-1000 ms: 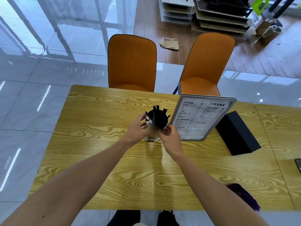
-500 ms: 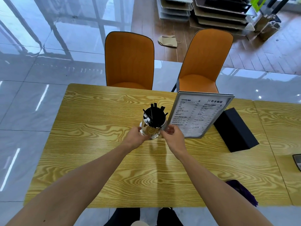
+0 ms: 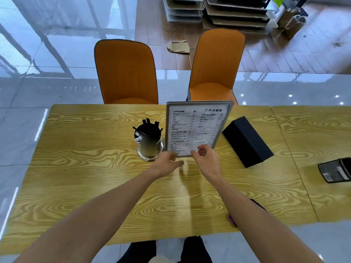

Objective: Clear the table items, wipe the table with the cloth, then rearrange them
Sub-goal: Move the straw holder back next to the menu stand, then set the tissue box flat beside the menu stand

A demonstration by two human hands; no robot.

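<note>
- Menu stand [image 3: 196,128]: upright at frame centre on the counter [image 3: 85,168], just right of the straw glass [image 3: 150,143]. I judge it a rigid, light, framed sheet with smooth, probably slippery faces. I would take it at the lower edge or by both side rails, since a top grip may tip it.
- Right hand [image 3: 206,158]: at the stand's lower right corner, fingers curled. It looks like a pinch on the bottom edge, but blur leaves me unsure of contact.
- Left hand [image 3: 169,162]: low, just right of the glass base and below the stand's lower left corner. It is motion-smeared, so I cannot tell whether the fingers are spread or closing.
- Straw glass: clear, thick-based, holding black straws. I judge it breakable and top-heavy, so grip it low around the body.
- Black box [image 3: 247,141]: lies right of the stand and looks stiff-sided. Its weight is unknown.
- Hard to read: the stand's foot is hidden behind the hands. A purple cloth [image 3: 232,220] at lower right is mostly covered by my right forearm. A dark object [image 3: 335,171] is cut by the right frame edge and I cannot identify it. A blurred patch covers the middle of the glass.
</note>
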